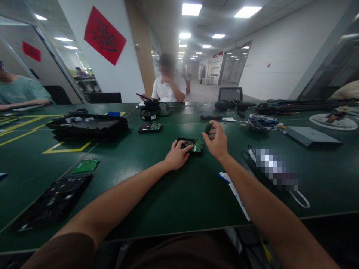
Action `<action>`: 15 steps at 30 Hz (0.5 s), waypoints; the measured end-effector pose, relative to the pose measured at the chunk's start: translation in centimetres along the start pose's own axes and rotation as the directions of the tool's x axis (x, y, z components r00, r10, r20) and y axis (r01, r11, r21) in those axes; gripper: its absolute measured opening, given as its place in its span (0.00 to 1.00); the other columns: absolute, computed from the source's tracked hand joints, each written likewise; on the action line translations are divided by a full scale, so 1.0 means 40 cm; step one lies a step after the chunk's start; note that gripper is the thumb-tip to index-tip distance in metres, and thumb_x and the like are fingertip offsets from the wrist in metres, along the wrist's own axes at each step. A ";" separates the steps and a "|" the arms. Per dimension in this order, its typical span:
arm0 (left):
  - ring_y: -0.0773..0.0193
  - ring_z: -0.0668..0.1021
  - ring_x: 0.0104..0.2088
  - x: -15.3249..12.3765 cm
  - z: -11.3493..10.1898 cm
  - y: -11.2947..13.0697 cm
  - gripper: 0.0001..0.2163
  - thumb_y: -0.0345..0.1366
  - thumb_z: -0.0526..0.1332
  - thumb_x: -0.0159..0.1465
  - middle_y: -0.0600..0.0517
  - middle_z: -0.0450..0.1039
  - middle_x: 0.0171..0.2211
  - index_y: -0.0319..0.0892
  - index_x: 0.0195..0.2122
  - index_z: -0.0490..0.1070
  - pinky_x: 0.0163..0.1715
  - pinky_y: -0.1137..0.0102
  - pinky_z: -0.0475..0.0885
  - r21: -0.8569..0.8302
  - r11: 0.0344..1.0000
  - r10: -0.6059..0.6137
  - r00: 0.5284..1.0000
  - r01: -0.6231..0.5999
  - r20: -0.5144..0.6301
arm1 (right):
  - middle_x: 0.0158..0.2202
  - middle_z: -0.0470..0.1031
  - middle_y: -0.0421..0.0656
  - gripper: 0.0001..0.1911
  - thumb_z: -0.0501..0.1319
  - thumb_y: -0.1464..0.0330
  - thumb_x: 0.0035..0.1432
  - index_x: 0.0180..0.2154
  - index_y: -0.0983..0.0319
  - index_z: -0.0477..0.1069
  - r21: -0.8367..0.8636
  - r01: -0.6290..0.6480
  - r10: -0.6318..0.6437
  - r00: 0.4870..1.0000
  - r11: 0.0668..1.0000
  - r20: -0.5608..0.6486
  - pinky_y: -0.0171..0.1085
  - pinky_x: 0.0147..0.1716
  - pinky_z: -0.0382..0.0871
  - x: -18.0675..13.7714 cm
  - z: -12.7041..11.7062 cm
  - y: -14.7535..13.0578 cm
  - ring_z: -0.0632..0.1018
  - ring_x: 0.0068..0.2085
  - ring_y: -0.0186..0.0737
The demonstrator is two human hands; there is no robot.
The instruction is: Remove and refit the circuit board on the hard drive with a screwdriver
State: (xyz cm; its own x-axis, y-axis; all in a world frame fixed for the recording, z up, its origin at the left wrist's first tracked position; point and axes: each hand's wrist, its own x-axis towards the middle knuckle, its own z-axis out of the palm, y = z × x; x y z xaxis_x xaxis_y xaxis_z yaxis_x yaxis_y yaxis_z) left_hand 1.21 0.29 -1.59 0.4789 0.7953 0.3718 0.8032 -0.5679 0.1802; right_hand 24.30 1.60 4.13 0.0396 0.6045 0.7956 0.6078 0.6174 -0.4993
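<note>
My left hand (177,155) grips a hard drive (198,148) that lies on the green table, circuit board facing up. Its thumb and fingers rest on the drive's near and left sides and over part of the board. Just right of the drive, my right hand (216,141) is raised with fingers curled round a small screwdriver (208,128). The handle looks dark green with a yellow end; its shaft cannot be made out. A second hard drive (150,127) with a green board lies farther back to the left.
Black plastic trays (88,125) stand at the back left. A green circuit board (85,166) and a black frame (54,200) lie at left. On the right are a silver box (312,136), a bundle of wires (261,122) and a blurred pouch (276,168). A person (169,87) sits opposite.
</note>
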 end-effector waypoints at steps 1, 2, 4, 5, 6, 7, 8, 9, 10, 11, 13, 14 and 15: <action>0.40 0.57 0.69 0.000 0.000 0.000 0.23 0.41 0.56 0.73 0.46 0.56 0.66 0.58 0.69 0.63 0.69 0.39 0.54 -0.004 1.000 -0.001 1.000 0.001 0.001 | 0.57 0.72 0.53 0.32 0.63 0.64 0.62 0.66 0.55 0.59 0.001 0.002 -0.002 1.000 1.000 0.002 0.44 0.35 0.82 0.000 0.000 0.000 0.80 0.39 0.44; 0.40 0.57 0.69 -0.001 0.000 0.000 0.23 0.41 0.56 0.73 0.46 0.56 0.66 0.58 0.69 0.63 0.69 0.39 0.54 -0.007 1.000 -0.003 1.000 0.003 0.002 | 0.57 0.72 0.53 0.32 0.62 0.64 0.62 0.66 0.55 0.59 0.005 0.002 -0.002 1.000 1.000 0.005 0.45 0.36 0.82 -0.001 0.000 0.000 0.80 0.40 0.44; 0.39 0.57 0.69 -0.001 -0.001 0.000 0.23 0.41 0.56 0.73 0.46 0.56 0.67 0.58 0.69 0.63 0.68 0.39 0.55 -0.009 1.000 -0.005 1.000 0.005 0.004 | 0.58 0.72 0.53 0.33 0.61 0.66 0.62 0.67 0.54 0.57 0.012 -0.001 0.001 1.000 1.000 0.008 0.46 0.38 0.82 -0.001 0.001 0.000 0.80 0.41 0.45; 0.39 0.57 0.69 -0.001 -0.002 0.001 0.24 0.42 0.56 0.73 0.46 0.56 0.67 0.58 0.69 0.63 0.68 0.38 0.55 -0.005 1.000 -0.004 1.000 0.004 0.005 | 0.58 0.71 0.53 0.34 0.61 0.66 0.62 0.68 0.55 0.57 0.008 -0.001 0.001 1.000 1.000 0.006 0.47 0.39 0.82 -0.001 0.000 0.001 0.80 0.40 0.45; 0.40 0.57 0.69 -0.001 -0.003 0.002 0.23 0.42 0.56 0.73 0.46 0.56 0.67 0.57 0.69 0.63 0.68 0.39 0.55 0.000 1.000 0.000 1.000 0.000 0.004 | 0.58 0.71 0.53 0.34 0.61 0.66 0.62 0.68 0.55 0.57 -0.002 0.001 -0.001 1.000 1.000 0.000 0.48 0.39 0.82 -0.001 0.000 0.002 0.80 0.40 0.44; 0.41 0.57 0.69 -0.001 -0.004 0.004 0.23 0.42 0.56 0.73 0.46 0.56 0.66 0.57 0.69 0.63 0.69 0.39 0.54 0.006 1.000 0.006 1.000 -0.006 0.000 | 0.58 0.71 0.53 0.34 0.62 0.66 0.62 0.67 0.56 0.58 -0.014 0.003 -0.003 1.000 1.000 -0.007 0.48 0.39 0.82 0.000 0.000 0.002 0.80 0.39 0.44; 0.42 0.58 0.69 -0.001 -0.005 0.005 0.23 0.41 0.56 0.73 0.46 0.57 0.66 0.56 0.69 0.63 0.69 0.40 0.52 0.011 1.000 0.012 1.000 -0.012 -0.006 | 0.57 0.71 0.54 0.34 0.63 0.65 0.62 0.67 0.56 0.59 -0.025 0.005 -0.006 1.000 1.000 -0.014 0.49 0.39 0.82 0.000 -0.001 0.003 0.80 0.38 0.44; 0.42 0.58 0.69 -0.001 -0.006 0.006 0.23 0.41 0.56 0.73 0.46 0.57 0.66 0.56 0.69 0.64 0.70 0.40 0.52 0.012 1.000 0.018 1.000 -0.018 -0.013 | 0.57 0.71 0.54 0.34 0.63 0.64 0.61 0.67 0.57 0.59 -0.032 0.006 -0.006 1.000 0.999 -0.017 0.49 0.39 0.82 0.000 -0.001 0.004 0.79 0.37 0.44; 0.42 0.58 0.69 -0.002 -0.007 0.007 0.23 0.41 0.56 0.73 0.45 0.58 0.65 0.55 0.69 0.65 0.70 0.41 0.51 0.010 1.000 0.020 1.000 -0.020 -0.019 | 0.57 0.71 0.54 0.34 0.64 0.64 0.61 0.67 0.57 0.59 -0.032 0.004 -0.005 1.000 0.999 -0.013 0.50 0.40 0.82 0.001 -0.001 0.005 0.79 0.38 0.44; 0.42 0.58 0.69 -0.002 -0.008 0.008 0.22 0.41 0.56 0.73 0.45 0.58 0.65 0.55 0.68 0.65 0.70 0.41 0.51 0.006 1.000 0.018 1.000 -0.018 -0.023 | 0.57 0.72 0.53 0.34 0.63 0.64 0.61 0.67 0.56 0.59 -0.024 0.002 -0.002 1.000 1.000 -0.003 0.50 0.40 0.82 0.001 -0.001 0.006 0.80 0.38 0.45; 0.41 0.58 0.69 -0.001 -0.009 0.009 0.22 0.41 0.56 0.72 0.45 0.58 0.66 0.55 0.68 0.66 0.70 0.41 0.52 -0.001 1.000 0.010 1.000 -0.010 -0.024 | 0.57 0.73 0.53 0.35 0.62 0.65 0.62 0.69 0.55 0.57 0.008 -0.004 0.004 1.000 1.000 0.022 0.50 0.41 0.82 0.000 0.001 0.009 0.81 0.41 0.47; 0.41 0.58 0.69 -0.001 -0.009 0.010 0.22 0.41 0.57 0.72 0.46 0.58 0.66 0.56 0.68 0.66 0.70 0.41 0.53 -0.001 1.000 0.007 1.000 -0.007 -0.022 | 0.57 0.73 0.53 0.35 0.61 0.66 0.63 0.69 0.55 0.56 0.022 -0.008 0.007 0.999 1.000 0.032 0.50 0.42 0.82 0.000 0.002 0.010 0.81 0.43 0.48; 0.41 0.58 0.69 -0.001 -0.009 0.010 0.23 0.41 0.57 0.72 0.46 0.58 0.66 0.56 0.68 0.66 0.70 0.40 0.53 0.000 1.000 0.006 1.000 -0.006 -0.019 | 0.58 0.73 0.53 0.35 0.60 0.66 0.63 0.70 0.55 0.55 0.030 -0.011 0.010 0.999 0.999 0.036 0.50 0.42 0.82 0.000 0.003 0.010 0.81 0.44 0.48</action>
State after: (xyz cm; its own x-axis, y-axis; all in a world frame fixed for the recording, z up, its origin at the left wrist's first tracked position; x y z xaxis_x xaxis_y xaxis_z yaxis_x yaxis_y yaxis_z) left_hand 1.37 -0.05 -1.20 0.4770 0.7875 0.3902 0.8003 -0.5727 0.1775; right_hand 24.46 1.90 3.87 0.0168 0.6286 0.7776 0.5830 0.6256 -0.5184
